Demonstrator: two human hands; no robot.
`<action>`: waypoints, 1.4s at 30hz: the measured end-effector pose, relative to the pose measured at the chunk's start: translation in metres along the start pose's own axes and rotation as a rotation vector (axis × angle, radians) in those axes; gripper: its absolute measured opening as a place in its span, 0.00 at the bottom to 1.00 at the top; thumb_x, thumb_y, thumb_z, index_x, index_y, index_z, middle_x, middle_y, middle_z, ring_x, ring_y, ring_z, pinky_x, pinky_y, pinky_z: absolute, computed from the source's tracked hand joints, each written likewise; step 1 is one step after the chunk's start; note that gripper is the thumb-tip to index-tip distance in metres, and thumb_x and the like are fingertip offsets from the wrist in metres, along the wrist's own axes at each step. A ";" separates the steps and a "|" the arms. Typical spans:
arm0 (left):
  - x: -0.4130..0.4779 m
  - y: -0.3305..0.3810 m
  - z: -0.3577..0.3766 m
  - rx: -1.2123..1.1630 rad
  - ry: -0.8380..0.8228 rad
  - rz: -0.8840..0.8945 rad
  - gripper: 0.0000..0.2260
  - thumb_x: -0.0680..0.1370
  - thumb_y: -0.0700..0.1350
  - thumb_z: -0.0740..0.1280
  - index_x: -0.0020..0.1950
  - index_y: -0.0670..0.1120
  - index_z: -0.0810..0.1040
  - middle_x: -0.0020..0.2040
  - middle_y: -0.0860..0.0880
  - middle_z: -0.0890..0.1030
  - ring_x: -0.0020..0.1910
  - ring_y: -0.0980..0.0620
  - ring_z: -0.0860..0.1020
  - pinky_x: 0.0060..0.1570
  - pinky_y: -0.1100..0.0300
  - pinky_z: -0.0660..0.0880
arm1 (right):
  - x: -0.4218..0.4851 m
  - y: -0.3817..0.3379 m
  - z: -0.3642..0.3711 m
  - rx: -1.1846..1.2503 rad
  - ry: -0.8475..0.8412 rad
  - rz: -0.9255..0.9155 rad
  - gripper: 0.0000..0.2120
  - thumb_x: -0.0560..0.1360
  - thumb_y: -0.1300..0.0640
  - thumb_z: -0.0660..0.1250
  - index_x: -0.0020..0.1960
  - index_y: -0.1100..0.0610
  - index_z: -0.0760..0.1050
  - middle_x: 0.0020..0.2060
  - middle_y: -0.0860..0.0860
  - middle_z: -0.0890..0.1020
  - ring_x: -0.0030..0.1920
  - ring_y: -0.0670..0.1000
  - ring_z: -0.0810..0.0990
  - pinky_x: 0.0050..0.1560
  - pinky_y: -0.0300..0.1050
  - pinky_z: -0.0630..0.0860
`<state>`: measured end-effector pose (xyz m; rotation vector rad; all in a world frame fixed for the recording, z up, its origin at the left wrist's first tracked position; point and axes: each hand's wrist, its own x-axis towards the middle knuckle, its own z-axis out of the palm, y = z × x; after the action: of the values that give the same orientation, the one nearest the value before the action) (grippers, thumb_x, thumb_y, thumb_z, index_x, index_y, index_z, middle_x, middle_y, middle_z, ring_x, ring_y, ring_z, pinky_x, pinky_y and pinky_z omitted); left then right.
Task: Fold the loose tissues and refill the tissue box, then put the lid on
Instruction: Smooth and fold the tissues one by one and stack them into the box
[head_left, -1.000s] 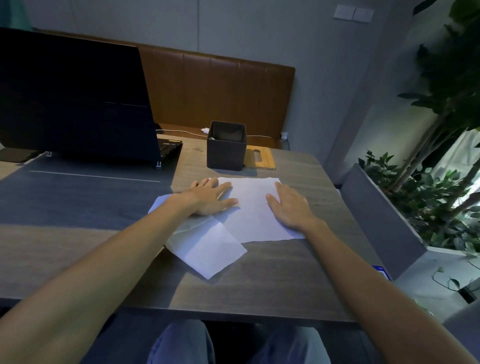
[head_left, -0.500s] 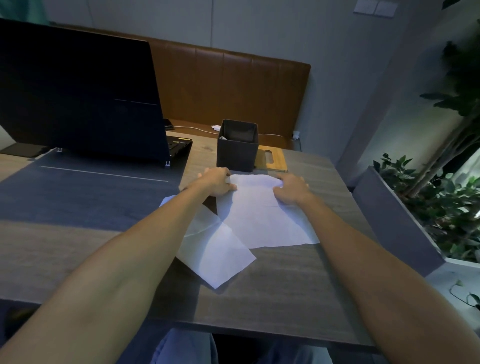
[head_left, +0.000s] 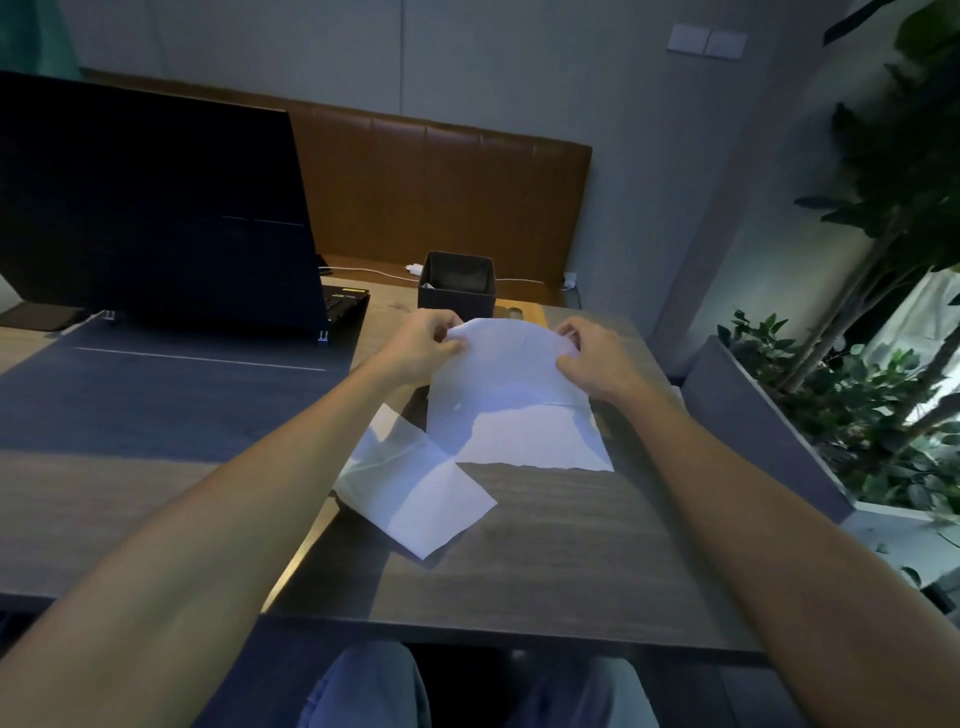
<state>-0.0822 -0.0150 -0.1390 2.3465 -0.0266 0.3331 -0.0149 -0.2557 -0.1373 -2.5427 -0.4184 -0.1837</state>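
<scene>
A white tissue (head_left: 511, 395) lies on the wooden table (head_left: 545, 561) with its far edge lifted and curling toward me. My left hand (head_left: 423, 340) pinches the far left corner and my right hand (head_left: 584, 351) pinches the far right corner. Another white tissue (head_left: 415, 483) lies flat to the near left, partly under the first. Behind my hands stands the dark square tissue box (head_left: 457, 286), open at the top. The wooden lid (head_left: 519, 313) lies flat to the right of the box, mostly hidden by the raised tissue.
An open black laptop (head_left: 156, 208) stands at the far left on a dark desk mat (head_left: 130, 395). A white cable (head_left: 374, 270) runs behind the box. A grey planter (head_left: 753, 421) with green plants borders the table's right side. A brown padded bench back is beyond.
Both hands went from lying flat on the tissue to its far corners, pinched them, and have now raised the far edge off the table toward me.
</scene>
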 end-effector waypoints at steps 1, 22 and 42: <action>-0.006 0.001 -0.002 0.007 -0.013 0.014 0.05 0.81 0.48 0.69 0.50 0.48 0.81 0.41 0.50 0.79 0.41 0.54 0.76 0.36 0.64 0.68 | -0.005 0.000 -0.004 -0.009 -0.027 -0.019 0.15 0.75 0.60 0.68 0.60 0.52 0.74 0.50 0.48 0.77 0.50 0.49 0.77 0.50 0.43 0.79; -0.053 -0.015 -0.004 0.255 -0.414 0.107 0.18 0.81 0.34 0.61 0.47 0.56 0.82 0.57 0.53 0.79 0.56 0.50 0.77 0.54 0.58 0.79 | -0.065 0.004 -0.008 -0.010 -0.383 -0.016 0.12 0.80 0.56 0.62 0.46 0.56 0.83 0.49 0.49 0.80 0.52 0.52 0.77 0.54 0.40 0.77; -0.006 -0.009 0.049 0.314 -0.337 -0.006 0.04 0.80 0.49 0.69 0.53 0.52 0.80 0.54 0.50 0.81 0.53 0.50 0.77 0.53 0.56 0.77 | -0.039 0.027 0.017 -0.104 -0.255 -0.016 0.02 0.78 0.53 0.68 0.48 0.49 0.80 0.44 0.45 0.81 0.50 0.49 0.78 0.52 0.46 0.77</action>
<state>-0.0755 -0.0427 -0.1805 2.6892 -0.1388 -0.0719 -0.0417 -0.2777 -0.1737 -2.6758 -0.5398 0.1177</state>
